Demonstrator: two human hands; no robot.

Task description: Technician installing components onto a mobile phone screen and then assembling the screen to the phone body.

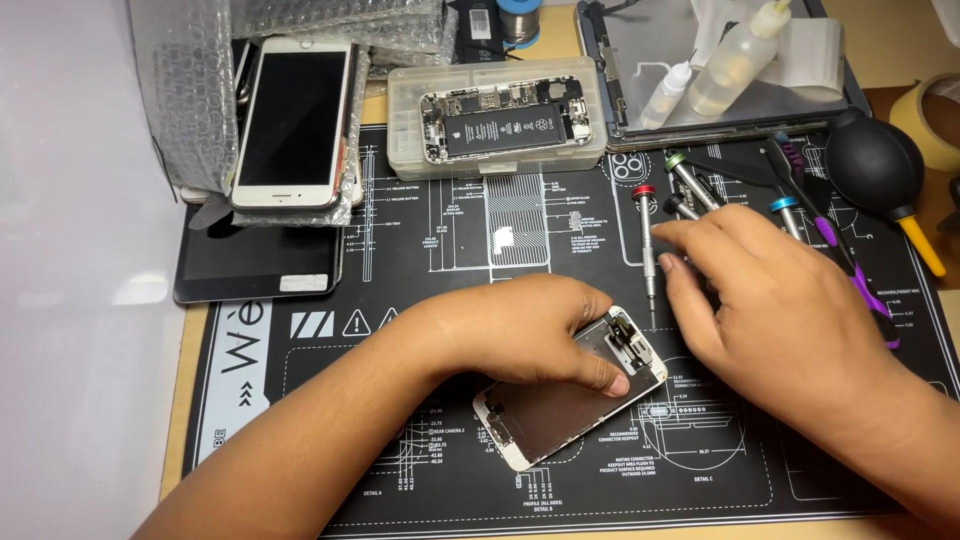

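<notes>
A detached white phone screen assembly (pixel 560 415) lies face down and tilted on the black repair mat (pixel 450 260). My left hand (pixel 520 325) rests on its upper half, thumb pressing near the top bracket. My right hand (pixel 770 300) hovers just right of it, fingers stretched toward a red-capped screwdriver (pixel 648 255) lying on the mat; the fingertips are at or just beside its shaft and it is not gripped. More screwdrivers with green (pixel 690 178) and blue (pixel 785 210) caps lie behind that hand.
An opened phone body (pixel 503 122) sits on a clear plastic parts box (pixel 410 135). A white phone (pixel 293 120) lies on stacked devices and bubble wrap (pixel 185 90) at left. Squeeze bottles (pixel 725 65), a black air blower (pixel 875 160), purple-handled tool (pixel 860 285) and tape roll (pixel 935 115) stand at right.
</notes>
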